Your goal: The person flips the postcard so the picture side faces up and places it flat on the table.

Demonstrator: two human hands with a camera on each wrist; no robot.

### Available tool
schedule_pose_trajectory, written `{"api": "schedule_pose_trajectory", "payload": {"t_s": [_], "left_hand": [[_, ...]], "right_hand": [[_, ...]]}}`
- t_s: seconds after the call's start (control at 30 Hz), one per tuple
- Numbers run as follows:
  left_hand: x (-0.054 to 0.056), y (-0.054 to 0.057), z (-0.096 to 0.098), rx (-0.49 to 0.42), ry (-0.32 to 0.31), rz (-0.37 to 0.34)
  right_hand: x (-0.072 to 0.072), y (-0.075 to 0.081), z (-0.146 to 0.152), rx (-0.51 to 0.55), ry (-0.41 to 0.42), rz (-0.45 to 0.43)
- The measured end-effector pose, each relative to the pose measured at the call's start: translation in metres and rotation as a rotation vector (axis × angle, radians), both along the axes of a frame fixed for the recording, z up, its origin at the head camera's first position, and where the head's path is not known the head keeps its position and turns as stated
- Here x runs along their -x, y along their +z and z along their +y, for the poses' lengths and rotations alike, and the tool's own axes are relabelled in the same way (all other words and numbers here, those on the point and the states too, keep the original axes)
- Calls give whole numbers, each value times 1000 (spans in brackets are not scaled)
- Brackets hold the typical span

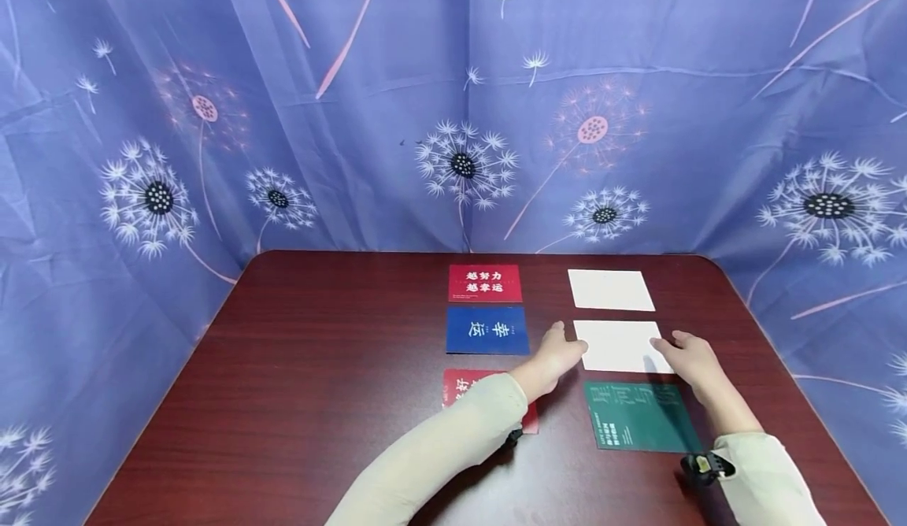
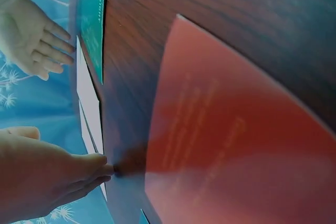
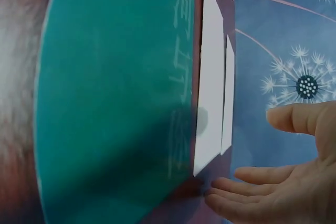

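Note:
A blank white card point(image 1: 620, 346) lies flat on the table between my two hands. My left hand point(image 1: 556, 357) is at its left edge, thumb tip right by the edge and fingers extended. At the right edge is my right hand point(image 1: 694, 361), its thumb overlapping the card in the head view. In the right wrist view the right hand point(image 3: 286, 177) has its thumb and fingers spread wide, with nothing between them. The left wrist view shows the left hand point(image 2: 52, 174) with straight fingers pointing down toward the table.
Behind lies another white card point(image 1: 612, 290); in front, a green card point(image 1: 641, 417) with pale lettering. To the left, a red card point(image 1: 485, 283), a blue card point(image 1: 486, 331) and another red card point(image 1: 453, 388) form a column, the nearest partly under my left sleeve. A patterned curtain point(image 1: 368, 156) borders the table.

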State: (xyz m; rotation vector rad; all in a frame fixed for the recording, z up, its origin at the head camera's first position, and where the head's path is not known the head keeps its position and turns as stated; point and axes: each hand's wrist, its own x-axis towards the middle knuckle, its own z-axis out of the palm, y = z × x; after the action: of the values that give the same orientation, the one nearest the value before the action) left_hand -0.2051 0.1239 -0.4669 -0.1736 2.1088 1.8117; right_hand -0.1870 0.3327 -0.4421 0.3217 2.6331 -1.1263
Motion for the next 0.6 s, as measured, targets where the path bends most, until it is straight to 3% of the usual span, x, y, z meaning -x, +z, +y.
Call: {"api": "schedule_pose_trajectory", "payload": {"t_s": [0.27, 0.6], "left_hand": [[-6, 4, 7, -13, 3, -4], [-6, -1, 13, -89, 46, 6]], "right_hand": [[2, -5, -6, -9, -4, 1], [2, -5, -9, -8, -31, 18]]}}
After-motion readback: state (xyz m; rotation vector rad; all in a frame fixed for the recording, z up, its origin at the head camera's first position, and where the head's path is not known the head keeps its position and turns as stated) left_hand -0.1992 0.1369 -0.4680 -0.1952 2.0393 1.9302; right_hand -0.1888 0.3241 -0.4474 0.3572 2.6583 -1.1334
